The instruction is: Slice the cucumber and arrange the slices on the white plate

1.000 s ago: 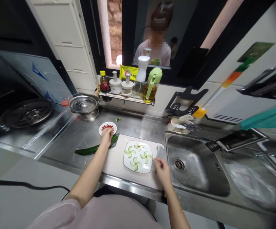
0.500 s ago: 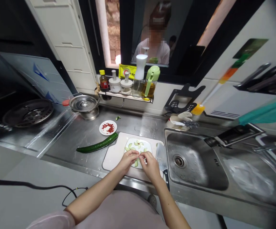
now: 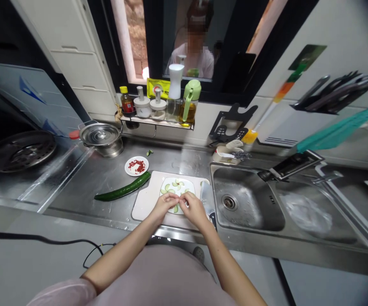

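So the white plate (image 3: 184,183) with the cucumber slices (image 3: 173,185) sits on a pale chopping board (image 3: 144,202), right at the near edge of the steel worktop (image 3: 85,187). Both hands are over the near rim of that plate. The left hand (image 3: 162,205) and right hand (image 3: 194,209) have their fingers curled in, and the tips meet in the middle over one green slice. Looks like a little two-handed pinch, but honestly I can't tell whether either one actually grips the slice or just touches it. Too small and partly covered by the knuckles.

Just right of the plate there's a knife (image 3: 206,196) lying on the board, blade pointing away, handle toward the body and half hidden by the right wrist. On the left, a whole cucumber (image 3: 123,190) lies slanted, its far tip resting on the board's corner. Behind that is a small dish (image 3: 136,166) with red chopped bits, and a cut cucumber end (image 3: 150,152) further back. A lidded steel pot (image 3: 101,137) stands at the back left, near the stove. The sink (image 3: 250,214) is directly right of the board. Along the wall, a shelf (image 3: 158,123) carries bottles, including an oil jug (image 3: 188,104) with a green lid.
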The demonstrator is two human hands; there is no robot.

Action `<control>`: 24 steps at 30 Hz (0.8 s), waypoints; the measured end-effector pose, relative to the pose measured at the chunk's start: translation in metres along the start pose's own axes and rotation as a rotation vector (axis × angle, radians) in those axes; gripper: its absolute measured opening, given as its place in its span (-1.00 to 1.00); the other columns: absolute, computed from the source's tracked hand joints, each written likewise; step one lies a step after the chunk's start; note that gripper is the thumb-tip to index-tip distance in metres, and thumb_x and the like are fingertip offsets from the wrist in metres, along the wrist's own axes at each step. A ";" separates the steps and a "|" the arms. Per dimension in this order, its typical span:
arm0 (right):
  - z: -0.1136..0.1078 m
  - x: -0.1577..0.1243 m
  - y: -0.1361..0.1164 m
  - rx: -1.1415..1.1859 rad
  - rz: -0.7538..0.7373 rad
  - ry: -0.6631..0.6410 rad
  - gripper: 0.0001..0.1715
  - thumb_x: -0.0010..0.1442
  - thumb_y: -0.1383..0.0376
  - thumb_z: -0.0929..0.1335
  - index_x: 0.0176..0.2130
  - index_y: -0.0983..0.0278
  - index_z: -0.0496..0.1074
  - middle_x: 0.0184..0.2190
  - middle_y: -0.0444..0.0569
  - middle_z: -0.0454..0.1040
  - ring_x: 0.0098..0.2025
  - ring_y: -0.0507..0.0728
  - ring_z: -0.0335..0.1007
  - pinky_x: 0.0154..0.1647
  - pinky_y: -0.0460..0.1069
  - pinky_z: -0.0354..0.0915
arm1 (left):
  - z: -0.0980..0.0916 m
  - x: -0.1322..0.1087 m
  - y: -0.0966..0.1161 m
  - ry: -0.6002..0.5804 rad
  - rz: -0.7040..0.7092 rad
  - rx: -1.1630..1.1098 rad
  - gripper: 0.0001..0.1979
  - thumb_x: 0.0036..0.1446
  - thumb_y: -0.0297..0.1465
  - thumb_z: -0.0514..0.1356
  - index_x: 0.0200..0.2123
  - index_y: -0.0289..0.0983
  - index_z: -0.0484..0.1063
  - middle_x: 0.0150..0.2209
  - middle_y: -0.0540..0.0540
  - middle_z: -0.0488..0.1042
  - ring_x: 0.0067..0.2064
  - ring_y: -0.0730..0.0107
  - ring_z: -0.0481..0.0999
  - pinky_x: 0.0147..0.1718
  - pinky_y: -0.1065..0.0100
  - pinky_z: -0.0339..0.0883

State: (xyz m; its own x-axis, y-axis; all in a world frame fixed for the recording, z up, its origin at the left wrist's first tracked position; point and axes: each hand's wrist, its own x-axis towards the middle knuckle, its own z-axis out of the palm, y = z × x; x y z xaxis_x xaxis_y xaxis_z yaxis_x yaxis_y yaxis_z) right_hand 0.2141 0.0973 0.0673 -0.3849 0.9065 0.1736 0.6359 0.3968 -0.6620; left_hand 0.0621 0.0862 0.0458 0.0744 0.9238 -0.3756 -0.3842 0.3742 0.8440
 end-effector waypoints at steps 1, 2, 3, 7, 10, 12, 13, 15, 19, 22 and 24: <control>-0.001 0.002 0.001 0.021 0.013 -0.005 -0.83 0.23 0.28 0.23 -0.34 0.24 0.38 -0.38 -0.07 0.41 -0.30 0.07 0.33 -0.30 -0.09 0.18 | -0.001 0.001 0.003 0.001 0.007 0.012 -0.59 -0.30 -0.21 0.45 -0.39 -0.32 0.46 -0.52 0.01 0.45 -0.53 0.59 0.29 -0.49 0.49 0.08; -0.002 0.005 0.003 0.042 0.030 -0.003 -0.82 0.22 0.27 0.23 -0.33 0.24 0.39 -0.37 -0.07 0.42 -0.30 0.07 0.33 -0.29 -0.09 0.19 | -0.002 0.003 0.006 0.008 0.019 0.027 -0.58 -0.28 -0.21 0.44 -0.36 -0.32 0.47 -0.48 -0.02 0.48 -0.50 0.56 0.33 -0.48 0.48 0.11; -0.002 0.007 0.005 0.058 0.049 0.004 -0.81 0.22 0.27 0.22 -0.32 0.24 0.39 -0.37 -0.06 0.42 -0.30 0.07 0.33 -0.28 -0.09 0.19 | -0.005 0.005 0.009 0.023 0.034 0.049 -0.58 -0.26 -0.21 0.43 -0.32 -0.31 0.48 -0.45 -0.04 0.49 -0.47 0.53 0.36 -0.46 0.47 0.14; 0.002 0.011 0.021 0.030 0.146 -0.003 -0.80 0.21 0.26 0.23 -0.29 0.25 0.41 -0.35 -0.05 0.44 -0.30 0.07 0.32 -0.27 -0.08 0.17 | -0.021 0.015 0.015 0.161 0.182 0.179 -0.68 -0.19 -0.27 0.39 -0.33 -0.28 0.49 -0.42 -0.04 0.49 -0.40 0.47 0.39 -0.36 0.44 0.23; 0.011 0.007 0.030 -0.063 0.181 -0.135 -0.82 0.20 0.29 0.24 -0.28 0.25 0.42 -0.35 -0.07 0.46 -0.30 0.06 0.32 -0.29 -0.10 0.12 | -0.036 0.019 0.011 0.219 0.233 0.417 -0.78 -0.15 -0.34 0.35 -0.36 -0.25 0.50 -0.42 -0.03 0.49 -0.41 0.44 0.38 -0.33 0.42 0.24; 0.018 0.004 0.032 -0.129 0.190 -0.230 -0.82 0.22 0.29 0.24 -0.27 0.25 0.42 -0.32 -0.07 0.47 -0.29 0.06 0.32 -0.31 -0.10 0.09 | -0.043 0.020 0.004 0.213 0.238 0.645 -0.84 -0.10 -0.38 0.32 -0.35 -0.22 0.52 -0.40 -0.03 0.51 -0.39 0.41 0.38 -0.29 0.39 0.25; 0.022 0.003 0.032 -0.160 0.194 -0.266 -0.82 0.24 0.29 0.23 -0.25 0.25 0.41 -0.29 -0.06 0.48 -0.28 0.06 0.32 -0.32 -0.10 0.07 | -0.045 0.020 0.001 0.195 0.241 0.762 -0.86 -0.07 -0.40 0.30 -0.34 -0.21 0.53 -0.37 -0.04 0.53 -0.36 0.38 0.40 -0.25 0.37 0.26; 0.028 0.002 0.031 -0.217 0.205 -0.316 -0.83 0.26 0.28 0.23 -0.24 0.25 0.40 -0.26 -0.05 0.48 -0.26 0.06 0.33 -0.33 -0.10 0.04 | -0.045 0.020 -0.005 0.143 0.251 0.973 -0.85 -0.02 -0.43 0.25 -0.30 -0.20 0.53 -0.30 -0.06 0.54 -0.25 0.30 0.45 -0.15 0.32 0.26; 0.035 0.005 0.029 -0.297 0.214 -0.349 -0.80 0.29 0.28 0.21 -0.23 0.26 0.40 -0.21 -0.02 0.49 -0.23 0.08 0.34 -0.33 -0.08 0.02 | -0.037 0.022 -0.011 0.078 0.238 1.259 -0.84 0.07 -0.41 0.20 -0.25 -0.20 0.51 -0.18 -0.11 0.53 -0.07 0.21 0.44 -0.03 0.25 0.19; 0.037 0.007 0.030 -0.316 0.218 -0.372 -0.79 0.30 0.29 0.21 -0.21 0.26 0.40 -0.19 -0.01 0.49 -0.21 0.08 0.35 -0.32 -0.07 0.03 | -0.030 0.024 -0.011 0.054 0.218 1.352 -0.85 0.11 -0.39 0.18 -0.23 -0.19 0.50 -0.15 -0.11 0.52 -0.03 0.17 0.42 -0.04 0.22 0.16; 0.038 0.007 0.030 -0.318 0.224 -0.384 -0.79 0.31 0.29 0.20 -0.19 0.26 0.40 -0.18 -0.01 0.49 -0.19 0.08 0.36 -0.31 -0.07 0.04 | -0.027 0.024 -0.011 0.045 0.214 1.375 -0.84 0.12 -0.38 0.18 -0.22 -0.18 0.50 -0.14 -0.11 0.52 -0.02 0.16 0.42 -0.05 0.22 0.15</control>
State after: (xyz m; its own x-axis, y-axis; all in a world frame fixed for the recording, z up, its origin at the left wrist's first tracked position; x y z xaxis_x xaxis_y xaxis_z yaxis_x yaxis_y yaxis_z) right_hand 0.2049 0.1105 0.0207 -0.3955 0.8797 -0.2641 0.8783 0.2782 -0.3888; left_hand 0.0437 0.1023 0.0168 0.0905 0.9791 -0.1824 0.8200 0.0307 0.5715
